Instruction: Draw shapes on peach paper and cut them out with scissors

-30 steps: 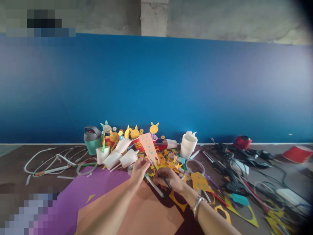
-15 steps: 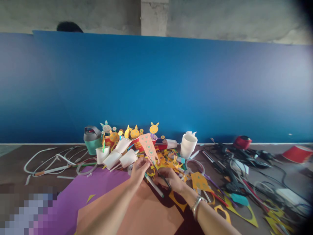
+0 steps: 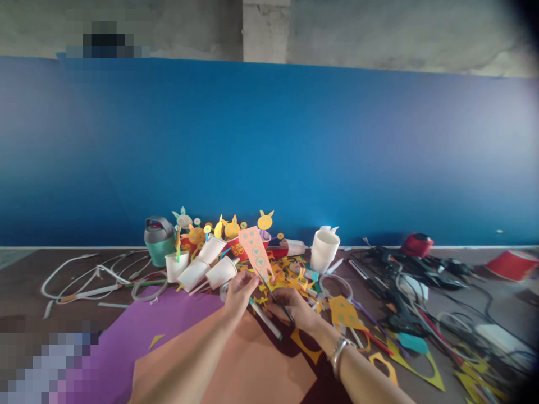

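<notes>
My left hand (image 3: 239,292) pinches the lower edge of a pink paper strip (image 3: 255,248) that has small green drawings on it. In my right hand (image 3: 295,308) is a pair of dark-handled scissors (image 3: 278,303), its blades at the strip's lower end. Whether the blades are apart I cannot make out. A white marker (image 3: 266,320) lies just under my hands, on a large sheet of orange-pink paper (image 3: 236,365). Yellow paper scraps (image 3: 295,269) are heaped behind my right hand.
Several white paper cups (image 3: 193,275) lie at the back, near yellow animal cut-outs (image 3: 232,226). A green container (image 3: 159,241) stands left of them, stacked white cups (image 3: 325,249) to the right. Purple paper (image 3: 168,320) spreads at left. Tangled cables (image 3: 421,280) and a glue gun (image 3: 406,320) fill the right.
The strip's top has tilted very slightly to the left. Both hands stay in nearly the same place, still holding the strip and the scissors.
</notes>
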Tool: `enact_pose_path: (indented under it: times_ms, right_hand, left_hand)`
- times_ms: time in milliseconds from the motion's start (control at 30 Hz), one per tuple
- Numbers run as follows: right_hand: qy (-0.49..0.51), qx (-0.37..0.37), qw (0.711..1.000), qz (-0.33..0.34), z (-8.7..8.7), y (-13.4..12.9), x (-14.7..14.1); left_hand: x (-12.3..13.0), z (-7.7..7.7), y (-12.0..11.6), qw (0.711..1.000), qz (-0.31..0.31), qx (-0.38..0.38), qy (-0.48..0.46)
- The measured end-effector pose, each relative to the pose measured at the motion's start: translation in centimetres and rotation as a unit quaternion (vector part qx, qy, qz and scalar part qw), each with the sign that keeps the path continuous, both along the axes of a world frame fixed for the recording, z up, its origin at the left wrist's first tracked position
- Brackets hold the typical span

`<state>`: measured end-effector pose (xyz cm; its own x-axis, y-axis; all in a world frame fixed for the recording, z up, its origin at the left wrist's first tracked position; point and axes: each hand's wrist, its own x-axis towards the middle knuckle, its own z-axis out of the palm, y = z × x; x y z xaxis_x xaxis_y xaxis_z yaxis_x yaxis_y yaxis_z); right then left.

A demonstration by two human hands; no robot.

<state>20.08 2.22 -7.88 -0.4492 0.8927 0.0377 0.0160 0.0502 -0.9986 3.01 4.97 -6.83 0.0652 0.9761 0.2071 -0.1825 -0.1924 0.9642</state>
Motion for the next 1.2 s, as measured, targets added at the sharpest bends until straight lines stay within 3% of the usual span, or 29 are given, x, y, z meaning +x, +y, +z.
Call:
enact_pose_path:
  times_ms: [1200]
  right_hand:
    - [0.007, 0.001, 1.0, -0.005, 0.2, -0.2, -0.1]
  left_hand:
    - [0.1, -0.1, 0.0, 1.0, -0.005, -0.009, 0.0]
